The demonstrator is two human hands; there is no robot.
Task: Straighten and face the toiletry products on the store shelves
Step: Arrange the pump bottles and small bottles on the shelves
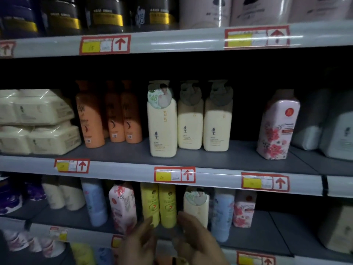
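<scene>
Head view: two yellow plastic bottles [159,204] side by side, upright, on lower grey metal shelf [248,232], labels facing out. Left hand [140,243] raised just in front of them, fingers loosely spread, fingertip near base of left yellow bottle; contact not resolvable through blur. Right hand [196,240] beside it, fingers open and curled, holding nothing, overlapping base of cream bottle with round green tag [196,207]; touching or not, cannot tell. Just left of yellow pair: pink floral-print bottle [123,207], tilted slightly, then pale blue bottle [95,202]. Right of cream one: second pale blue bottle [222,215], small pink floral bottle [244,211].

Middle shelf above: three cream pump bottles [189,121], frontmost one pulled forward with "48" tag, other two set back. Three orange bottles [108,115] to their left, staggered. Stacked cream wrapped packs [36,121] at far left. Large pink floral bottle [277,129] standing well apart on right, leaning a bit. Red-framed price tags with arrows [174,175] along shelf edges. Top shelf: dark tubs with yellow bands [103,14], pale pink packs [248,10].
</scene>
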